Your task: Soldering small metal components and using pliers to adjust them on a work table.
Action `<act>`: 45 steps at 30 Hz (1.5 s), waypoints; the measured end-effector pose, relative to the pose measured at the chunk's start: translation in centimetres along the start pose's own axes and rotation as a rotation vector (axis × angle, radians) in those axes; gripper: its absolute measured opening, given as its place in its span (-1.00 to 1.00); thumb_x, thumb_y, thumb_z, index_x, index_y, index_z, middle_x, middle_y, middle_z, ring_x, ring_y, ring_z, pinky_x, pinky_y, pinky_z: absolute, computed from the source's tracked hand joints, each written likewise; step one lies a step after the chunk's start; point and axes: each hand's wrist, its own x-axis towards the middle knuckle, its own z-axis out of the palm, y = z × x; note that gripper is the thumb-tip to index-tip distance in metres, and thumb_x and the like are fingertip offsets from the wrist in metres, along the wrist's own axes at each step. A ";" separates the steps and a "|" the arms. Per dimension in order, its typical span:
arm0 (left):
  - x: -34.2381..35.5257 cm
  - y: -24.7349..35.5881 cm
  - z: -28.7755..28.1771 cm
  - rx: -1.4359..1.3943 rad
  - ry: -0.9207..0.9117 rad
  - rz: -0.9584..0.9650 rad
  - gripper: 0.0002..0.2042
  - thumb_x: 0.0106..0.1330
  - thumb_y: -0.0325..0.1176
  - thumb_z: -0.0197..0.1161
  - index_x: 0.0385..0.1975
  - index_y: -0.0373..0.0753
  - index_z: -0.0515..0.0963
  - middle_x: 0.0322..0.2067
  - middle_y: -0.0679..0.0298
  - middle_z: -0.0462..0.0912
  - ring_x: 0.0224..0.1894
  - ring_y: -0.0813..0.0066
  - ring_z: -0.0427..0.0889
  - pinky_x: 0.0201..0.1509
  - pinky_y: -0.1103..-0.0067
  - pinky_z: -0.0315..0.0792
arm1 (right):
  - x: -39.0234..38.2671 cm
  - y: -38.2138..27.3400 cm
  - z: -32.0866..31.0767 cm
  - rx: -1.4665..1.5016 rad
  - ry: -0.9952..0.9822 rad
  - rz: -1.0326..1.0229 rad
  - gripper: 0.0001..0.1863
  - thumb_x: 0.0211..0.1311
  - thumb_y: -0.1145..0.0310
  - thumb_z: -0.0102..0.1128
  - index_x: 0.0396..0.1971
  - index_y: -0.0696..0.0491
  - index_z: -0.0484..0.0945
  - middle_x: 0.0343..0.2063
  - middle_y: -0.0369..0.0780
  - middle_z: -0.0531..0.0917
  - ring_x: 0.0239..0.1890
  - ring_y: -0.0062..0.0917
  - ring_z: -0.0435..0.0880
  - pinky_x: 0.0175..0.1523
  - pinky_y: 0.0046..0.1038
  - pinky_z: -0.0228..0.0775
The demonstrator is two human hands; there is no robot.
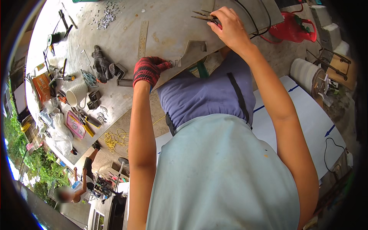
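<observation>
Starts, at the far left of the pale, worn table (122,42), with an orange packet (41,87) and, further up, a spool of dark wire (53,38). Shows next a white cup (74,96) and, beyond the table, another person (78,188). Includes a dark grey glove (101,65) on the tabletop, a scatter of small shiny bits (107,17) near the top, a tangle of yellow cord (115,141) below the table, and a metal ruler (143,38) lying flat. Wears a red-and-black glove (145,66) on the left hand (150,70). Curls those fingers inward at the near table edge, right beside a small metal piece (175,63). Cannot tell whether gripping that piece or merely touching it. Has just to the right a flat metal plate (191,51) with a notch, at the near edge. Holds pliers (209,18) over the table, with the nose toward the left, thumb and fingers of the bare right hand (232,27) closed around the red handles. Ends with a red gas cylinder (290,27) beside the table and a white board (306,119) with blue arrows.
</observation>
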 end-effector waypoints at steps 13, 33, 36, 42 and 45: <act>0.3 -0.2 -0.4 0.014 -0.011 -0.016 -0.60 0.09 -0.03 0.57 -0.20 -0.19 0.81 -0.24 0.07 0.82 -0.15 0.22 0.78 0.05 0.37 0.57 | 0.2 0.6 0.8 -0.048 -0.044 -0.081 -0.66 0.15 0.32 0.50 -0.11 0.05 0.62 -0.12 -0.26 0.57 0.03 -0.30 0.55 0.22 -0.21 0.45; -0.5 0.1 -0.7 0.022 -0.023 -0.019 -0.62 0.10 -0.02 0.55 -0.21 -0.15 0.82 -0.25 0.09 0.81 -0.17 0.19 0.79 0.02 0.39 0.58 | 19.7 1.2 0.2 0.416 0.289 0.426 -0.79 0.31 0.33 0.37 -0.16 0.13 0.70 -0.34 -0.19 0.79 -0.29 -0.46 0.78 -0.11 -0.38 0.61; -0.8 0.2 -0.9 0.019 -0.021 -0.010 -0.62 0.10 -0.01 0.55 -0.21 -0.16 0.82 -0.26 0.09 0.81 -0.17 0.19 0.79 0.02 0.38 0.58 | 23.7 1.1 0.0 0.593 0.161 0.643 -0.45 0.24 0.27 0.48 0.20 0.10 0.57 -0.08 -0.06 0.78 -0.03 -0.28 0.78 0.07 -0.31 0.61; -0.3 -0.1 -0.7 0.043 -0.029 -0.024 -0.59 0.09 0.03 0.56 -0.21 -0.15 0.81 -0.24 0.08 0.81 -0.13 0.16 0.78 0.04 0.37 0.57 | 26.8 2.1 1.6 0.350 0.215 0.406 -0.70 0.21 0.31 0.46 -0.13 0.16 0.72 -0.24 -0.06 0.80 -0.15 -0.24 0.80 -0.07 -0.25 0.62; -0.3 0.3 -0.8 0.060 -0.034 -0.019 -0.58 0.08 0.04 0.55 -0.20 -0.14 0.81 -0.23 0.08 0.81 -0.12 0.15 0.78 0.05 0.37 0.57 | 26.8 2.6 1.1 0.296 0.212 0.361 -0.78 0.21 0.31 0.46 -0.28 0.16 0.75 -0.32 -0.07 0.79 -0.23 -0.24 0.79 -0.13 -0.26 0.60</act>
